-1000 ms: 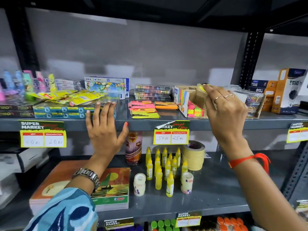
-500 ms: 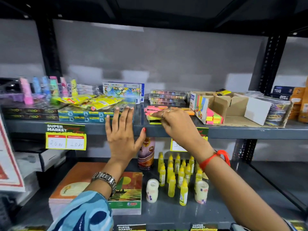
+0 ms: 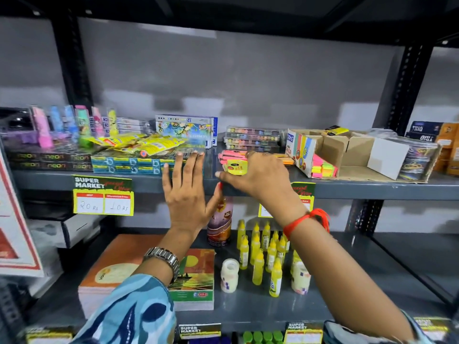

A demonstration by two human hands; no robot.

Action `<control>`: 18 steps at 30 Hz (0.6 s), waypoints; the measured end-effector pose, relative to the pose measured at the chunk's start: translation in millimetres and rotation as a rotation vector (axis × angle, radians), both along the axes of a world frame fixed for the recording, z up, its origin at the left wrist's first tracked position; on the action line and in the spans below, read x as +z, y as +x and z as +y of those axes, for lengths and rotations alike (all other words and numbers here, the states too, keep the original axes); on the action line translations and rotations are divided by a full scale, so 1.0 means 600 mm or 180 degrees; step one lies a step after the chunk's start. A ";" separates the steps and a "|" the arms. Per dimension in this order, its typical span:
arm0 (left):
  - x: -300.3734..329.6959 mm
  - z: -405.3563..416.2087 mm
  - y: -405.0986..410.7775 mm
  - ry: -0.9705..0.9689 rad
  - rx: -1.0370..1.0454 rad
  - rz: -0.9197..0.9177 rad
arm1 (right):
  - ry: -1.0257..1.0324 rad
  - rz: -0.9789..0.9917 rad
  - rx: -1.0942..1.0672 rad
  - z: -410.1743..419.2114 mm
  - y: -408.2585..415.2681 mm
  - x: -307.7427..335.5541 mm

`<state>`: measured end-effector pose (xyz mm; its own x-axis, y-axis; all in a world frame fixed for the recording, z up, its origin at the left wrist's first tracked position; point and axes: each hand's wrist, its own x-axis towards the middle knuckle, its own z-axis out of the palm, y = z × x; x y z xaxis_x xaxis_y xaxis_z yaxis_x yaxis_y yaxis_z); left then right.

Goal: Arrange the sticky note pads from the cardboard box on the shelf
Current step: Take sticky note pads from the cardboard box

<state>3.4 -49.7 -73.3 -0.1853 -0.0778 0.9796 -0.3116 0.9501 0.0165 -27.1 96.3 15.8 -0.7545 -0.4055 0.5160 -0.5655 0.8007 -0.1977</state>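
On the grey upper shelf (image 3: pixel 372 188) stands an open cardboard box (image 3: pixel 347 155) with neon pink, yellow and green sticky note pads (image 3: pixel 324 167) at its front left. One yellow pad (image 3: pixel 335 130) rests on the box's top edge. Left of the box lie stacks of pink, yellow and orange pads (image 3: pixel 229 156). My right hand (image 3: pixel 255 175) rests on that stack, fingers closed on a yellow sticky note pad (image 3: pixel 237 167). My left hand (image 3: pixel 185 192) is flat and spread against the shelf's front edge, holding nothing.
Blue boxes (image 3: pixel 124 165), yellow packets and highlighters fill the shelf's left part. Crayon boxes (image 3: pixel 185 130) and bead cases (image 3: pixel 252 139) stand behind the pads. Below are notebooks (image 3: pixel 196 279), yellow glue bottles (image 3: pixel 258 259) and a can (image 3: pixel 221 224). Price tags (image 3: pixel 103 194) hang on the edge.
My right hand came from the cardboard box to the pad stack on the left with a yellow pad. The view shifted left. My left hand stayed on the shelf edge.
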 end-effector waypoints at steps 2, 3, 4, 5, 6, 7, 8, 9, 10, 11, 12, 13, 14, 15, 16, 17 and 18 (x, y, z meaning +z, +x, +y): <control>0.001 0.001 0.001 0.0014 -0.0051 0.0016 | 0.0015 -0.0149 -0.0058 -0.006 0.002 0.005; 0.001 0.001 0.002 0.0018 -0.0062 0.0026 | -0.0009 -0.0212 -0.0045 -0.007 0.002 0.009; 0.001 0.001 0.002 0.0018 -0.0066 0.0030 | -0.0029 -0.0262 -0.0011 -0.006 0.002 0.013; 0.001 0.001 0.002 0.0019 -0.0063 0.0028 | -0.0048 -0.0304 0.0025 -0.003 0.002 0.017; 0.001 0.001 0.001 0.0022 -0.0060 0.0024 | -0.0087 -0.0335 0.0056 0.000 0.003 0.022; 0.001 0.001 0.001 0.0028 -0.0057 0.0016 | -0.0159 -0.0361 0.0082 0.005 0.004 0.025; 0.002 0.001 0.001 0.0031 -0.0059 0.0012 | -0.0259 -0.0375 0.0107 0.009 0.006 0.028; 0.002 0.002 0.002 0.0032 -0.0062 0.0010 | -0.0364 -0.0378 0.0130 0.013 0.007 0.028; 0.002 0.002 0.002 0.0031 -0.0065 0.0011 | -0.0456 -0.0361 0.0148 0.017 0.009 0.028; 0.002 0.001 0.002 0.0023 -0.0065 0.0018 | -0.0515 -0.0331 0.0149 0.019 0.011 0.026; 0.001 0.001 0.002 0.0015 -0.0061 0.0027 | -0.0542 -0.0279 0.0140 0.021 0.012 0.023; 0.001 0.001 0.002 0.0003 -0.0056 0.0044 | -0.0556 -0.0221 0.0128 0.023 0.013 0.021; 0.001 0.001 0.001 -0.0007 -0.0046 0.0056 | -0.0569 -0.0156 0.0141 0.026 0.014 0.019; 0.001 0.001 0.001 -0.0012 -0.0034 0.0063 | -0.0590 -0.0094 0.0158 0.028 0.016 0.018; 0.001 0.001 0.000 -0.0017 -0.0026 0.0070 | -0.0624 -0.0022 0.0178 0.032 0.019 0.020; 0.002 0.001 0.000 -0.0018 -0.0018 0.0077 | -0.0671 0.0027 0.0194 0.037 0.023 0.023; 0.002 0.002 -0.001 -0.0017 -0.0018 0.0084 | -0.0742 0.0070 0.0206 0.043 0.027 0.028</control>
